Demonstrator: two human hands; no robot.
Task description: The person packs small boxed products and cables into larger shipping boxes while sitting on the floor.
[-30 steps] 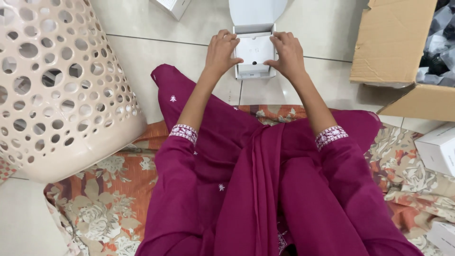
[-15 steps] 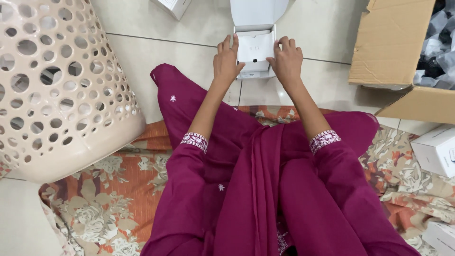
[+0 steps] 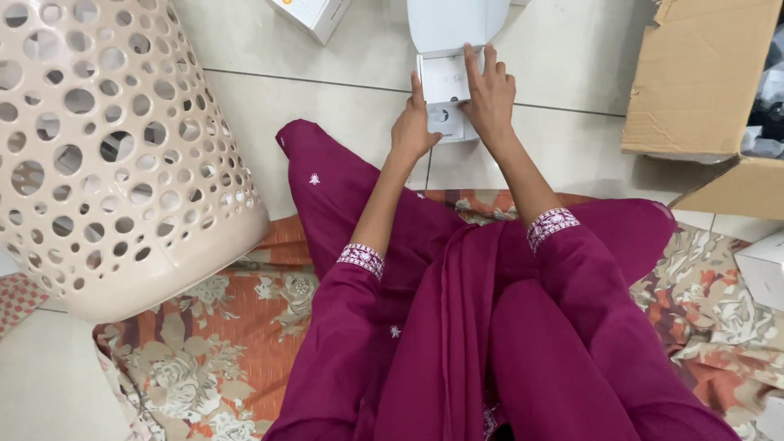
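Both hands worked on a small white open box that lay on the tiled floor at twelve o'clock from the sitter's lap. The left hand sat at the box's seven o'clock edge, fingers curled and thumb up along its left wall, seemingly to hold it from sliding. The right hand lay flat over the three o'clock side, fingers spread and pointing forward, pressing on the white insert inside, probably to seat or steady it. The raised white lid stood open at the far end, leaving the inside free to reach. Outward, a pale perforated basket stood at nine o'clock, an open cardboard carton at two o'clock, another white box at eleven o'clock, and a floral mat lay beneath the seated legs.
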